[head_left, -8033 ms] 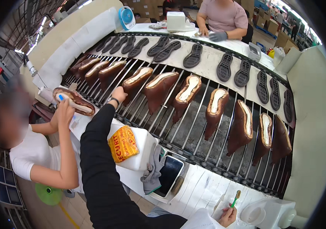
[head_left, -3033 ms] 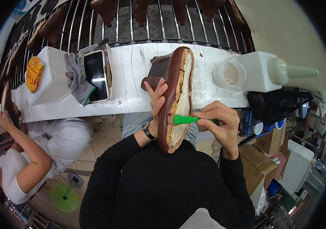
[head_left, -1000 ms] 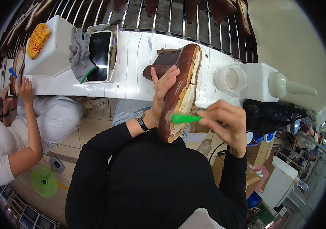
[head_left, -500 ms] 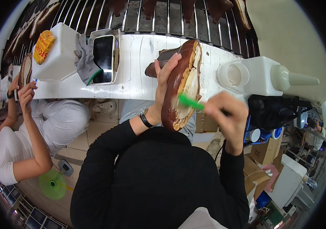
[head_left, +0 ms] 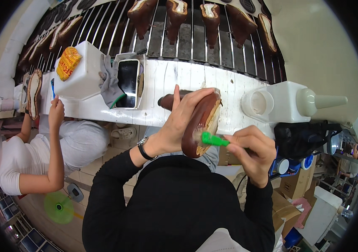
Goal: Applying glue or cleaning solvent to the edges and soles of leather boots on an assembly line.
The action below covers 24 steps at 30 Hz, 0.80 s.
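Note:
My left hand (head_left: 181,122) grips a brown leather boot upper (head_left: 195,133) above the near edge of the white bench. Its pale, unfinished underside is turned to the right, and its dark shaft points away to the left. In my right hand (head_left: 252,151) is a small green brush (head_left: 214,139), pinched between thumb and fingers. The bristle end touches or nearly touches the lower side edge of the boot; the exact contact is hard to make out.
On the white bench (head_left: 158,75) stand a white cup (head_left: 257,104) and a white bottle (head_left: 304,101) at right. A phone (head_left: 127,83), grey glove (head_left: 111,80) and yellow packet (head_left: 68,63) lie at left. Boots (head_left: 210,23) hang on the metal rack behind. A co-worker sits left, holding a shoe.
The view has tilted, showing more of the rack. The boot's underside has turned further from view, and the brush has shifted toward the boot's near end.

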Each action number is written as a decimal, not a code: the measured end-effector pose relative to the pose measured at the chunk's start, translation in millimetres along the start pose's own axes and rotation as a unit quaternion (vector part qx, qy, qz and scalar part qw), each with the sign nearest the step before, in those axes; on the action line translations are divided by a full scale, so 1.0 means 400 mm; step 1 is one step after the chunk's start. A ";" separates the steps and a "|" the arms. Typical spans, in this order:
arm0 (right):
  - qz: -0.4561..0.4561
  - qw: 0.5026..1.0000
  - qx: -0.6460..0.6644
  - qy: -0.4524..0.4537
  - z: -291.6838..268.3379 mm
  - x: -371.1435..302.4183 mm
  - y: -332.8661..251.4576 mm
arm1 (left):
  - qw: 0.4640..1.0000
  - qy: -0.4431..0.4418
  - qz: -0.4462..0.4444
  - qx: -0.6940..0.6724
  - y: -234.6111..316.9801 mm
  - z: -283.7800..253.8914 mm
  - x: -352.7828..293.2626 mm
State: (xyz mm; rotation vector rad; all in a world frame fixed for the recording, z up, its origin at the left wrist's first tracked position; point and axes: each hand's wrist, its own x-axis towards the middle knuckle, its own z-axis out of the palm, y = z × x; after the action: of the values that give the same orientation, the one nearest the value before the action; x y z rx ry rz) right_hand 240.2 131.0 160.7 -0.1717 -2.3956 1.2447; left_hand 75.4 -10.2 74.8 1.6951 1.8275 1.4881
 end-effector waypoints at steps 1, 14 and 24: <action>-0.019 1.000 -0.004 -0.002 0.000 0.003 -0.005 | 0.999 -0.030 -0.013 -0.005 0.008 -0.011 0.006; -0.183 0.956 -0.209 0.095 -0.043 0.151 0.036 | 0.895 -0.381 -0.058 -0.224 -0.119 -0.138 0.219; -0.236 0.910 -0.339 0.043 -0.114 0.250 0.027 | 0.801 -0.477 -0.062 -0.357 -0.253 -0.128 0.358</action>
State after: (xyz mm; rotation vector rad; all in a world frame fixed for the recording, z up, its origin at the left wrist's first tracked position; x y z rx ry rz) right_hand 169.0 201.7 206.8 0.1449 -2.4833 0.1622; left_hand -66.6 104.8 82.8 1.4316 0.6815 0.7938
